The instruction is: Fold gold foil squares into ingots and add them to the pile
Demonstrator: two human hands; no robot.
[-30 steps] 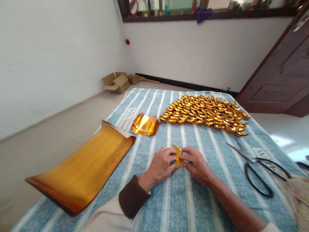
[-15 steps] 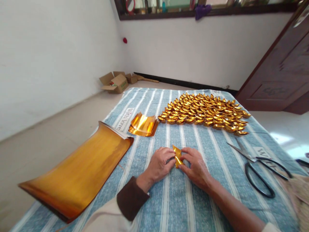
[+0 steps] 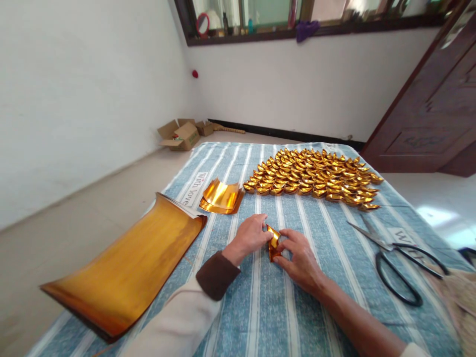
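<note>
A small folded piece of gold foil paper is held between my two hands, just above the striped cloth. My left hand has its thumb pressed on the paper's left side, its fingers curled above. My right hand grips the paper's right edge between thumb and fingers. Beyond them lies a small stack of cut gold foil sheets. Many folded gold paper ingots stand packed in rows at the far right. A larger stack of gold foil sheets lies at the left, its edges curling up.
Black-handled scissors lie with blades apart on the right of the blue-and-white striped tablecloth. Open cardboard boxes sit on the floor by the far wall. A dark red door stands at the right.
My left hand has shifted its grip, its fingers lifting towards the paper's far end. The foil's near part has bent up and now shows a darker face. The view has tilted up slightly.
</note>
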